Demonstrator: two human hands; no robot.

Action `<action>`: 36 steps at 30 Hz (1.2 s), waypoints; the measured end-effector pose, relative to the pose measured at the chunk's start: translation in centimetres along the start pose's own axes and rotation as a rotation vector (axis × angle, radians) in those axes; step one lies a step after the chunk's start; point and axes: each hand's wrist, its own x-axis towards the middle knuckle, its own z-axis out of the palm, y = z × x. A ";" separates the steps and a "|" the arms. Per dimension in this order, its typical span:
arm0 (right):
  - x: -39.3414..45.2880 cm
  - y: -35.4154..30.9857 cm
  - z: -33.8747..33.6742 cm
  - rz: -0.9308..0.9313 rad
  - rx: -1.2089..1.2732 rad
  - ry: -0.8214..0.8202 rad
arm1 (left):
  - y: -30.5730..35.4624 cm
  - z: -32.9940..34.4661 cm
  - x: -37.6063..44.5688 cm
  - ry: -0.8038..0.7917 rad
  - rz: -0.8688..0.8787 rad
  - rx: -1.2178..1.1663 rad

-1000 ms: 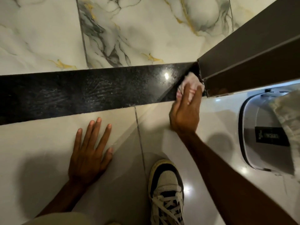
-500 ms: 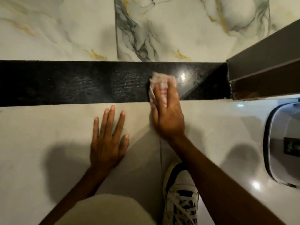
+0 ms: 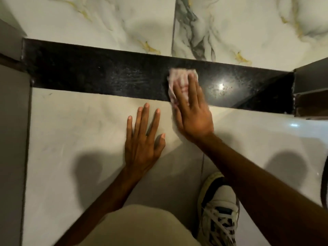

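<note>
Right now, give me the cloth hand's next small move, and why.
Probably slide the right hand and its cloth leftward along the black strip. The hand presses the cloth flat there; the stone left of it shows dull streaks, while the stone right of it shines. The left hand braces flat on the floor tile.

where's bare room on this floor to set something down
Pale tile left of the left hand, below the black strip, is bare; so is the strip left of the cloth. Crowded at centre: right hand, cloth, shoe.
</note>
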 end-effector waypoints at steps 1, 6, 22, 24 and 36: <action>-2.2 0.4 -0.5 0.002 -0.006 -0.008 | -0.5 -0.2 -0.4 0.001 0.000 -0.002; -3.3 2.3 -1.6 0.319 -0.067 0.079 | -2.8 -0.1 -2.4 0.048 -0.039 0.008; -2.1 -1.6 -0.2 0.051 -0.085 0.079 | -3.0 0.3 -2.5 0.091 -0.134 0.018; 2.1 -2.4 0.6 0.257 -0.020 0.111 | -3.0 0.6 -2.5 0.120 -0.169 0.003; 0.5 -5.8 0.1 -0.140 0.024 -0.190 | -8.1 -0.9 -6.2 0.139 -0.281 0.039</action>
